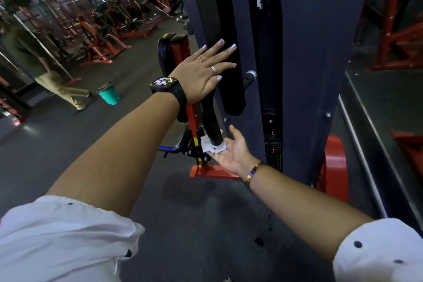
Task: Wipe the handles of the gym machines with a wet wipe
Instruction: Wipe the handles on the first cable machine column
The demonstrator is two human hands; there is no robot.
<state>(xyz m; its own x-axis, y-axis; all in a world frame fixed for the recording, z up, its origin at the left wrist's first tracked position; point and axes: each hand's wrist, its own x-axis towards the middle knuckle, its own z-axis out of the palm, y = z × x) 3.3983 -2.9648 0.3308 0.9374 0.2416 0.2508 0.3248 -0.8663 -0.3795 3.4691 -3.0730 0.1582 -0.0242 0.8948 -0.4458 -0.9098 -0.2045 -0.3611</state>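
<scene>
Handle [211, 121] runs steeply up-down: L hand [201, 72] flat-open atop it, R hand [231, 152] open under btm end, pressing wipe [206, 146].

We see the handle [211, 121] sleeved in smooth matt black, its end ringed in bright metal. The wet wipe [208, 148] looks like thin, crumpled white cloth. The upright frame [320, 52] wears dull dark paint and the base [212, 173] red-painted metal. The floor [206, 224] is rough and speckled. The bracelet [253, 173] gleams, polished metal.

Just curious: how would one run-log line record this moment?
left hand: rests on black handle | right hand: presses wet wipe under handle end
</scene>
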